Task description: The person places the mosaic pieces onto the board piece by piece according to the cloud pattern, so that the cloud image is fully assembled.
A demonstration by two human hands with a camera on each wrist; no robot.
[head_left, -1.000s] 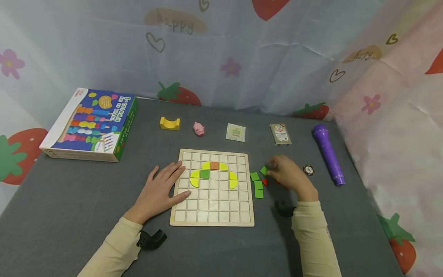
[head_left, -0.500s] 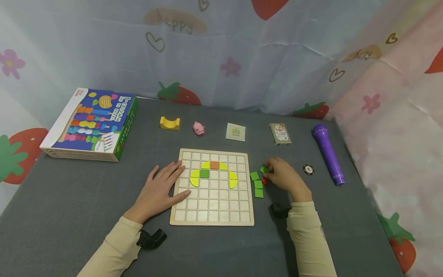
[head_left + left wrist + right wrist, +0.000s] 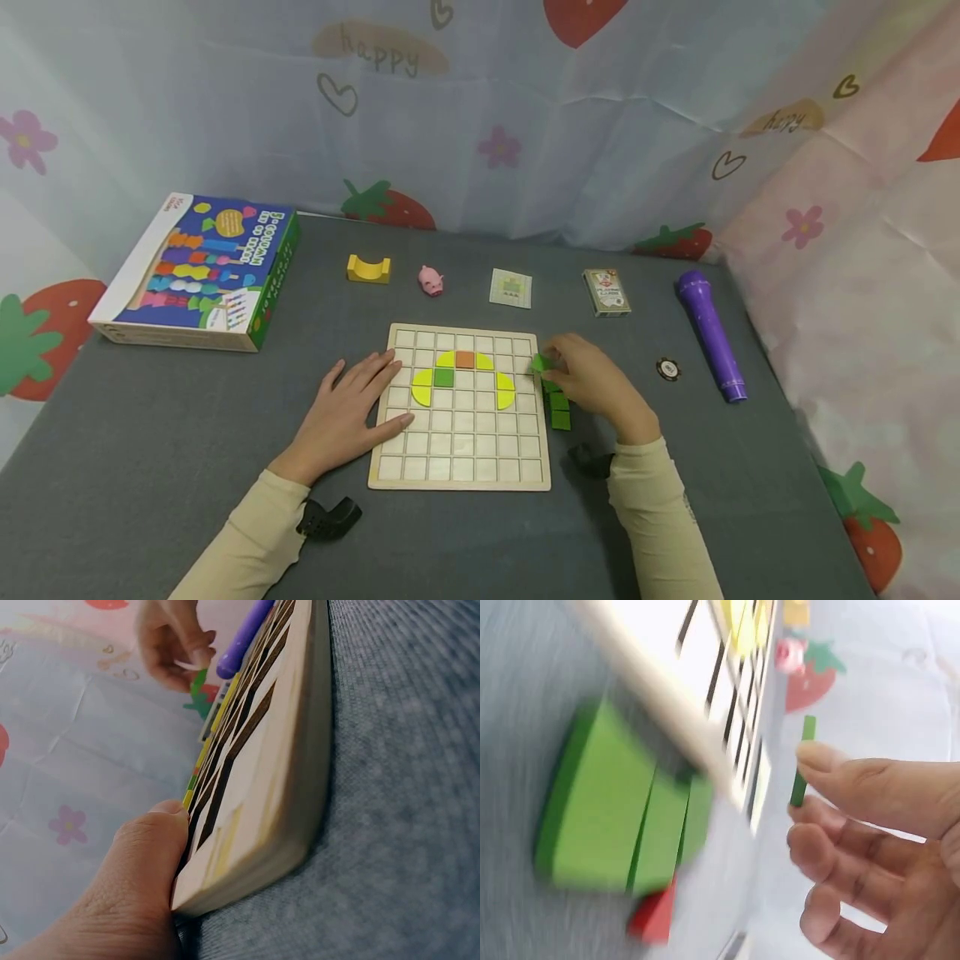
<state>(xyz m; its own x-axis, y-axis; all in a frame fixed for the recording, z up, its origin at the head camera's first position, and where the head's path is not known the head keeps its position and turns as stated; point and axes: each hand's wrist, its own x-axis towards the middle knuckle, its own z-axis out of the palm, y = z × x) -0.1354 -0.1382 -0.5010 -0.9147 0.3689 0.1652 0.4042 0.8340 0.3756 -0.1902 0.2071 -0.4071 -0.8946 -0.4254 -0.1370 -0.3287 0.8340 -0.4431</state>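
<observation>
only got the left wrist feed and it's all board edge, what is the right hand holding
Observer: The right hand pinches a green square tile, lifted at the wooden grid board's right edge.
Operator: any tiles placed yet
Observer: Yes: yellow curved pieces, an orange square and a green square sit in the grid.
Operator: spare tiles left
Observer: More green tiles lie on the table just right of the board; the right wrist view also shows a red piece by them.
</observation>
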